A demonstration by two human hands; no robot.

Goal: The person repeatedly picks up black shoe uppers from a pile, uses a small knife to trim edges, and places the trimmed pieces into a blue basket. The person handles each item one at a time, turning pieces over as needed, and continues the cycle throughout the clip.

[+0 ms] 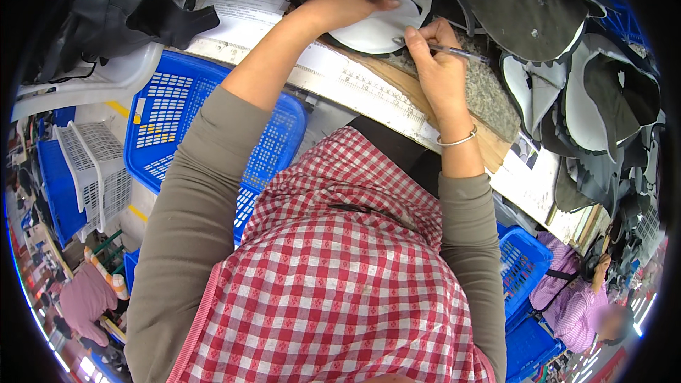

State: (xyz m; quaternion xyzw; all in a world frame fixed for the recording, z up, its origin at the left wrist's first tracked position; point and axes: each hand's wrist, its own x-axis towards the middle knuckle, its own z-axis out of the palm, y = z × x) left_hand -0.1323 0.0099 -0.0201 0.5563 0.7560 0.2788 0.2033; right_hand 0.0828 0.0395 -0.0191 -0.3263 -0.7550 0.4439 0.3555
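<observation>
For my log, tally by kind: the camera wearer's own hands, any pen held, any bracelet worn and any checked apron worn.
Left hand and right hand: 2
Pen in the right hand: 1
Bracelet: 1
Checked apron: 1
Total: 5

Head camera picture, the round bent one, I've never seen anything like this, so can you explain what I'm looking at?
There is no machine here, just a person's two bare hands. The camera sits on the person's head and looks down through a fisheye lens, so straight edges bend. Left in the picture is the person's left.

The checked apron is the wearer's own. The left hand is on a white piece, some fingers hidden. The right hand holds a slim pen, its tip at that piece.

Nearby on the bench lie a speckled grey slab, a strip with ruler markings and dark, curved pieces. Lower down stands a blue basket.
</observation>
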